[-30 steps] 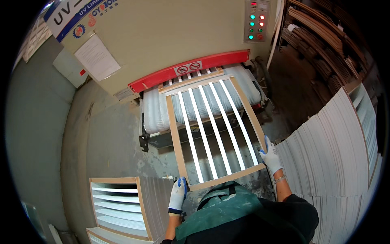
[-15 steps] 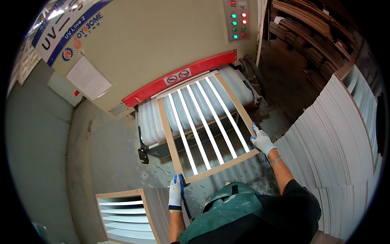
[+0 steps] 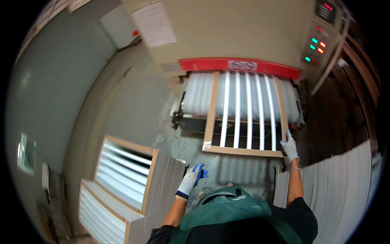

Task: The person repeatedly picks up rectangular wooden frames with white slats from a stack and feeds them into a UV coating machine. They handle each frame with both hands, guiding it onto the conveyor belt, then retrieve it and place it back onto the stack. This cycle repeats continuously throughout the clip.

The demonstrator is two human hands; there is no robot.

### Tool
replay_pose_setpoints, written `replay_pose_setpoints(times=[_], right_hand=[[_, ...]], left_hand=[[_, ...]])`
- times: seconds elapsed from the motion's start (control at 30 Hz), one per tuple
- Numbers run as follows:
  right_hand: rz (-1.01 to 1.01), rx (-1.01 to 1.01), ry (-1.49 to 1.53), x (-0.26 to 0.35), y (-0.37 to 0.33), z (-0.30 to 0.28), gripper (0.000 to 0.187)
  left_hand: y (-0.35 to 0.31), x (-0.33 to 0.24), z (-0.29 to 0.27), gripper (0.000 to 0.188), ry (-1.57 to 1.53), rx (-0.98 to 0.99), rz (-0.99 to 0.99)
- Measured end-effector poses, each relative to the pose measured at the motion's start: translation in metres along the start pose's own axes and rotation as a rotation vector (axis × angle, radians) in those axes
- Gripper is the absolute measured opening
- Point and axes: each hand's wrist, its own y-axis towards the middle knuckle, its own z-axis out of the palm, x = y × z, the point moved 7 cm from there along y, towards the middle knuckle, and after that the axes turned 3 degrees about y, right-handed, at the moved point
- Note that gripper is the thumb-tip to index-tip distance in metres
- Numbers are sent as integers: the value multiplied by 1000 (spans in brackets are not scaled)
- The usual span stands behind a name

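Note:
A slatted frame (image 3: 246, 151) with a brown border and several glossy white slats lies with its far part on the conveyor belt (image 3: 196, 97), beneath the red bar of a machine. Its near end juts out over the floor. My right hand (image 3: 289, 147), in a white glove with blue-coated fingers, grips the frame's right side by the near corner. Off the frame, below its near left corner, my left hand (image 3: 193, 179) hangs in the air in a matching glove. Its fingers are loosely bent, a little apart, and nothing is in them.
Stacks of similar slatted frames (image 3: 151, 181) stand at the lower left. Another tall stack of pale panels (image 3: 329, 189) rises close to my right arm. Ahead is the beige machine with its red bar (image 3: 203, 64) and a lit control panel (image 3: 316, 44).
My left hand has let go of the frame's near left corner and dropped back. The frame has gone farther in under the red bar, my right hand still on it. The view has swung left.

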Motion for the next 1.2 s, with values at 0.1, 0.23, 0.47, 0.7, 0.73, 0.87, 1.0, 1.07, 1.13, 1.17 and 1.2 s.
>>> replay_pose_setpoints(times=[0.1, 0.23, 0.47, 0.7, 0.73, 0.87, 1.0, 1.07, 1.13, 1.17, 1.2], right_hand=[[-141, -83, -98, 2, 19, 1, 79], [15, -46, -396, 31, 38, 2, 81], [-565, 167, 223, 300, -14, 156, 64], [-719, 923, -49, 489, -168, 501, 94], [-806, 917, -118, 501, -183, 528, 95], [-871, 880, -440, 518, -219, 600, 79], [-880, 918, -578, 518, -218, 618, 50], [-923, 914, -532, 513, -214, 615, 51], [-942, 856, -490, 502, -206, 607, 52], [-952, 850, -445, 492, -202, 599, 53], [-947, 831, -413, 480, -197, 589, 53]], left_hand=[[-27, 31, -21, 46, -56, -79, -73], [-68, 74, -52, 44, 39, -182, -108], [-147, 140, -101, 44, -125, -430, -126], [-219, 144, -141, 40, 762, -739, 234], [-228, 161, -149, 37, 515, -713, 134], [-272, 238, -168, 35, -432, -855, -296], [-310, 289, -193, 48, -407, -987, -241], [-315, 328, -203, 49, -606, -1010, -250], [-312, 358, -220, 57, -738, -992, -290], [-304, 363, -227, 58, -862, -990, -201], [-296, 366, -231, 59, -977, -994, -155]])
